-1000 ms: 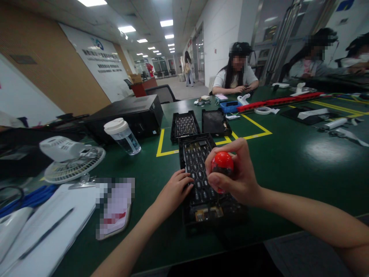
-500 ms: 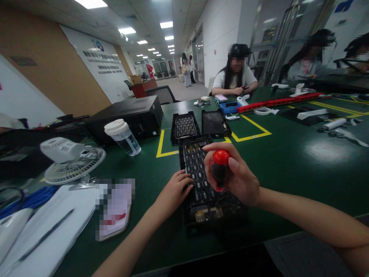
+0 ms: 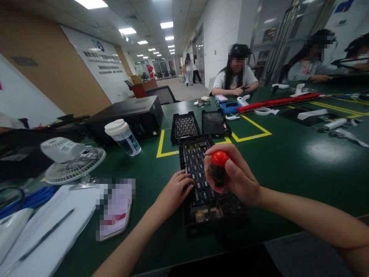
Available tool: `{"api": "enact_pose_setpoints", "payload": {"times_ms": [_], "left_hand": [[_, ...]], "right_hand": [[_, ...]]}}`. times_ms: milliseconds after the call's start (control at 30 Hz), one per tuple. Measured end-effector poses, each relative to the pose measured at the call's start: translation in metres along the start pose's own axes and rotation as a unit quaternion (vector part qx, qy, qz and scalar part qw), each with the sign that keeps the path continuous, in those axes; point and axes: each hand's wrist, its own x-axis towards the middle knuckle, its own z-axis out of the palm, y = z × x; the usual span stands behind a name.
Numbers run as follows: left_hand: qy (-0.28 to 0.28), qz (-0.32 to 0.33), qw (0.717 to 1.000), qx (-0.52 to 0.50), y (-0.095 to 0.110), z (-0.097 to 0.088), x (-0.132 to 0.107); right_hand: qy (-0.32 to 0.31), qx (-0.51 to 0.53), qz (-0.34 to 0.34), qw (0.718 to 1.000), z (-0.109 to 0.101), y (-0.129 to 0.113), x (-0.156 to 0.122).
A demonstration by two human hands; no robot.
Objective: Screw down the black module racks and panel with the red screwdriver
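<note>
A long black keyboard frame (image 3: 198, 161) with rows of key sockets lies lengthwise on the green table (image 3: 288, 161) in front of me. My right hand (image 3: 236, 177) is wrapped round a screwdriver with a red and black handle (image 3: 218, 169), held upright over the frame's near half; its tip is hidden. My left hand (image 3: 174, 190) rests on the frame's left edge with the fingers curled against it, holding nothing.
Two more black trays (image 3: 184, 126) (image 3: 215, 122) lie beyond the frame inside yellow tape lines. At left are a lidded cup (image 3: 122, 135), a small white fan (image 3: 72, 159), a black box (image 3: 127, 115) and white papers (image 3: 46, 227). People sit across the table.
My right hand has shifted its grip and turned the screwdriver handle slightly, staying over the same spot. The left hand has not moved.
</note>
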Motion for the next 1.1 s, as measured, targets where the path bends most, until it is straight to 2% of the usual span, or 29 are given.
{"api": "enact_pose_setpoints", "payload": {"times_ms": [367, 833, 1100], "left_hand": [[-0.009, -0.006, 1.000, 0.009, -0.0007, -0.0003, -0.0005], [0.005, -0.002, 1.000, 0.007, -0.0029, 0.0025, -0.0013], [-0.009, -0.007, 1.000, -0.001, 0.0009, -0.0010, 0.0003]], "right_hand": [[0.008, -0.049, -0.005, 0.999, -0.0025, -0.0013, -0.0016], [0.000, -0.069, -0.065, 0.995, -0.0005, -0.0030, 0.0023], [0.013, -0.096, -0.091, 0.991, 0.0025, -0.0050, 0.0043]]}}
